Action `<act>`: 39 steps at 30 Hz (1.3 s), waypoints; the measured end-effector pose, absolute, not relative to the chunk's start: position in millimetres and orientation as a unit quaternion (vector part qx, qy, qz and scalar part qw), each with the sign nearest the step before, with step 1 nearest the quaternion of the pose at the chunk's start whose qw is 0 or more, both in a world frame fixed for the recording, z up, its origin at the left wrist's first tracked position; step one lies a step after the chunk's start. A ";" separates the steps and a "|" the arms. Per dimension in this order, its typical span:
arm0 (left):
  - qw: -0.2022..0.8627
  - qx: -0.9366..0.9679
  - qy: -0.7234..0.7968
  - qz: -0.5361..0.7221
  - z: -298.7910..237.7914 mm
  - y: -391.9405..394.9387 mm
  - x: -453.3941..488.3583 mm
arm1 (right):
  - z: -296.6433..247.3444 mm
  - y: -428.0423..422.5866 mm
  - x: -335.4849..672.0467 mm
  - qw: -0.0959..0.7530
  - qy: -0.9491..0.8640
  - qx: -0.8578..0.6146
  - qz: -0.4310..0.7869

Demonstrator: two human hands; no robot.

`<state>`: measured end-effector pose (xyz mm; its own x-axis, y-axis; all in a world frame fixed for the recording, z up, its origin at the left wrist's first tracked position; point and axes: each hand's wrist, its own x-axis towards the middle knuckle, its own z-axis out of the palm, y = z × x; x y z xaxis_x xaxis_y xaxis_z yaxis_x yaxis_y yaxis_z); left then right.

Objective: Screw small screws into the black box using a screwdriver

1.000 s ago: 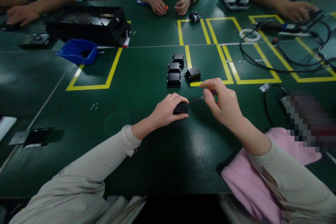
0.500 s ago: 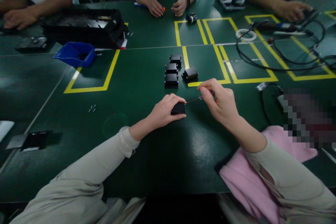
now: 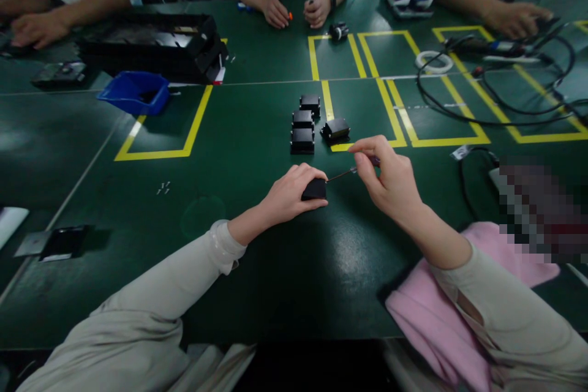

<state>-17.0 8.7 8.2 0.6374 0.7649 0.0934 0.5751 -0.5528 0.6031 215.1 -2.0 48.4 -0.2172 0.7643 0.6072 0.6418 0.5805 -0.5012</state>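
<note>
My left hand [image 3: 294, 192] is closed around a small black box [image 3: 314, 189] on the green table, thumb on the near side and fingers over the far side. A screwdriver [image 3: 342, 174] is pinched in my right hand [image 3: 386, 168]; its thin shaft slants down to the left, and the tip meets the box's right end. The screw itself is too small to make out. Beyond my hands stand several similar black boxes [image 3: 302, 138], with one more black box [image 3: 336, 129] turned askew to their right. A few small screws [image 3: 163, 187] lie to the left.
A blue scoop-shaped bin [image 3: 135, 93] and a long black case [image 3: 151, 46] are at the far left. Cables [image 3: 459, 111] coil at the right. A pink cloth [image 3: 427, 312] lies under my right forearm. Co-workers' hands [image 3: 316, 12] rest across the table [image 3: 257, 116].
The whole view has shifted slightly. My left hand keeps its hold on the box, and the screwdriver tip stays at the box's right end, with my right hand hardly moved.
</note>
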 end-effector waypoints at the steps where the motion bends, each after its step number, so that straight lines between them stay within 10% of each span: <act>1: 0.271 0.863 0.389 0.174 8.2 8.7 -16.9 | 48.4 -2.0 215.0 0.431 -0.776 -0.455 0.072; 39: 0.261 0.866 0.390 0.170 7.8 8.5 -16.8 | 48.7 -3.2 214.1 0.418 -0.774 -0.467 0.087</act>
<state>-16.8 8.5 7.8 0.6383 0.7645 0.0898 0.5873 -0.5590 0.5853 214.1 -3.2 48.7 -0.2141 0.7958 0.5664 0.6509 0.5486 -0.5248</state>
